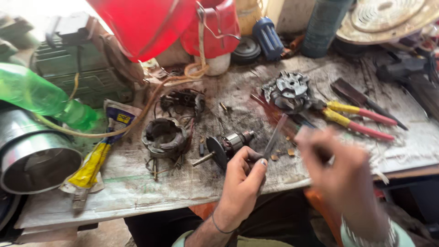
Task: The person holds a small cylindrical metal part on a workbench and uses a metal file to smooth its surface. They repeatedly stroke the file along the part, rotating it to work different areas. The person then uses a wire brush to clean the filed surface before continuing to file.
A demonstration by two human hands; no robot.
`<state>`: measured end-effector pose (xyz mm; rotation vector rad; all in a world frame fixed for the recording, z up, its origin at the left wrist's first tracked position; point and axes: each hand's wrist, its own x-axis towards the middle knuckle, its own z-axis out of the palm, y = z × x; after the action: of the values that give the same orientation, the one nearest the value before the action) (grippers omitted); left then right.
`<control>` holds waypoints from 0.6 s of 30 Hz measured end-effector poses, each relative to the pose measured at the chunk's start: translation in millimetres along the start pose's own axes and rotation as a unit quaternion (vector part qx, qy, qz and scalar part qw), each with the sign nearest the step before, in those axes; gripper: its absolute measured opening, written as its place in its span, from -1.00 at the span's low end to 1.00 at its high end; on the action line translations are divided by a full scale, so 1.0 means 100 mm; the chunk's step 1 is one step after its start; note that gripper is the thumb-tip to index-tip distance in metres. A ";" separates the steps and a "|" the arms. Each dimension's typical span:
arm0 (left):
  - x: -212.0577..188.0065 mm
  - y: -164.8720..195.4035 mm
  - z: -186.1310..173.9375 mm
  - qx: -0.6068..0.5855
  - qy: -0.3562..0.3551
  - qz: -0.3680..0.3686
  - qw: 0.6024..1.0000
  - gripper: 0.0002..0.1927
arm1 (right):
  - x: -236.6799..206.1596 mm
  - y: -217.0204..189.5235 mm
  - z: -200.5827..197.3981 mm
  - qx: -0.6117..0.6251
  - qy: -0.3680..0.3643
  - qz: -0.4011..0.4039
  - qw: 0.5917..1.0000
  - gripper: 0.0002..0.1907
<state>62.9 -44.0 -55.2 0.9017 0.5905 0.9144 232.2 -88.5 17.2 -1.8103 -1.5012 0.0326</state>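
My left hand point(244, 180) grips a motor armature point(225, 146) with a dark fan disc and a steel shaft, holding it low over the workbench's front edge. A thin flat metal blade point(274, 137) slants up from between the fingers of that hand. My right hand point(340, 171) is blurred by motion just right of the blade, fingers curled; what it holds cannot be made out. A stator winding ring point(164, 137) with loose wires lies left of the armature.
A grey finned housing part point(289, 91) and red-and-yellow handled pliers point(361, 116) lie at the back right. A steel pot point(34, 155), green bottle point(41, 98), yellow tube point(93, 162), red containers point(151, 23) and a blue-handled screwdriver point(268, 39) crowd the bench point(137, 192).
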 end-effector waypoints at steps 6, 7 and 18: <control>0.00 -0.04 -0.01 0.039 0.008 0.009 0.999 -0.89 | -0.01 0.04 0.03 -0.081 0.098 -0.079 0.989 -0.85; 0.00 -0.04 -0.01 0.030 0.003 0.022 0.999 -0.91 | -0.01 0.03 0.03 -0.026 0.062 -0.108 0.992 -0.84; -0.01 -0.01 0.02 0.023 -0.007 0.047 0.999 -0.96 | 0.04 -0.06 0.01 0.110 -0.108 -0.151 0.976 -0.78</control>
<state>64.5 -46.0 -54.6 0.9838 0.5618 0.9818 228.1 -83.9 21.4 -1.4239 -1.8360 0.2440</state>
